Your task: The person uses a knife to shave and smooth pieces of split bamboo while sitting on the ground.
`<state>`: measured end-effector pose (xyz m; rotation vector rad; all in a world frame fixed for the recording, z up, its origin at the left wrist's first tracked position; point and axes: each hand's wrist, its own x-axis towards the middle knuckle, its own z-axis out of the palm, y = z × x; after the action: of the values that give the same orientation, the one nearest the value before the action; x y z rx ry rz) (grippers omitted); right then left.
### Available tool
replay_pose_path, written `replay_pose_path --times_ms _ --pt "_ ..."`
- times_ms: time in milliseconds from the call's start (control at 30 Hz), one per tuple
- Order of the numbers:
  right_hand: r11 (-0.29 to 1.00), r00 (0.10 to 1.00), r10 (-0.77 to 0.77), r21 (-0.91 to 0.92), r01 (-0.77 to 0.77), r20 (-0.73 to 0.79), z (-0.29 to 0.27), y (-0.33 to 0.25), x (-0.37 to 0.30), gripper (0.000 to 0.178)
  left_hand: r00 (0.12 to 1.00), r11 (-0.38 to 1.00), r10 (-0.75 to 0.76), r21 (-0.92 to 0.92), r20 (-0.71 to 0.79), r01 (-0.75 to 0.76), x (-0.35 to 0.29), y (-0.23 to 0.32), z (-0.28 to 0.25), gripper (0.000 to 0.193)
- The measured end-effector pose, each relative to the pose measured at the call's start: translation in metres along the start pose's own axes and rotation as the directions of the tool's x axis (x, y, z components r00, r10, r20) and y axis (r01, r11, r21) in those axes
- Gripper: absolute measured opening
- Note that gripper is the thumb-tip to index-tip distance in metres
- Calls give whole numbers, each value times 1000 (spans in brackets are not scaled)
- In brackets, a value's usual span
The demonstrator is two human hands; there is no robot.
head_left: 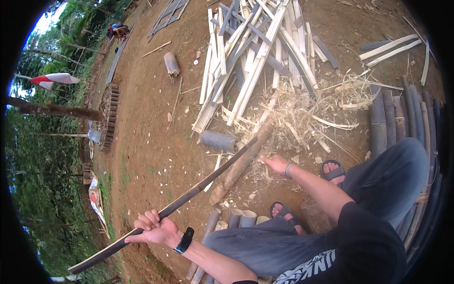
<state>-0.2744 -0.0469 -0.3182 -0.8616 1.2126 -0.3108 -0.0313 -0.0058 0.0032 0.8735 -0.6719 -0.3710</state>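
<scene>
The dirt ground (151,109) filled most of the view. A heap of split slats (255,52) lay across its upper middle, with pale shavings (302,109) spread just below. Dark bamboo poles (402,118) lay side by side at the right edge, near the seated person's knee.

A long dark bamboo strip (189,194) ran slantwise from lower left up toward the centre, its far end resting against a short log (239,165) that lay tilted on the ground. A grey bamboo section (217,140) lay just beside the log's upper part, and cut tubes (236,218) stood near the person's feet.

The left hand (153,230) was clenched around the strip near its lower end. The right hand (275,164) reached out beside the log; I could not tell whether it gripped anything.
</scene>
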Motion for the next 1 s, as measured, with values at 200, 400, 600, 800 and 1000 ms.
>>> replay_pose_path --times_ms 200,400,600,800,1000 --pt "990 990 -92 115 80 111 20 -19 -51 65 934 989 -18 -133 358 70 7 -2 -26 66" --pt "923 938 -336 -165 347 91 28 2 -33 76 919 972 5 -219 394 88 12 -2 -58 67" --pt "991 991 -136 -3 136 7 48 -35 -46 71 974 981 -16 -185 228 59 10 -6 -57 67" --pt "914 907 -368 -98 393 205 87 -24 -76 70 918 974 9 -210 397 82 8 0 -54 67" --pt "942 941 -334 -12 335 57 61 17 -36 71 951 985 -1 -166 310 55 9 -6 -54 68"
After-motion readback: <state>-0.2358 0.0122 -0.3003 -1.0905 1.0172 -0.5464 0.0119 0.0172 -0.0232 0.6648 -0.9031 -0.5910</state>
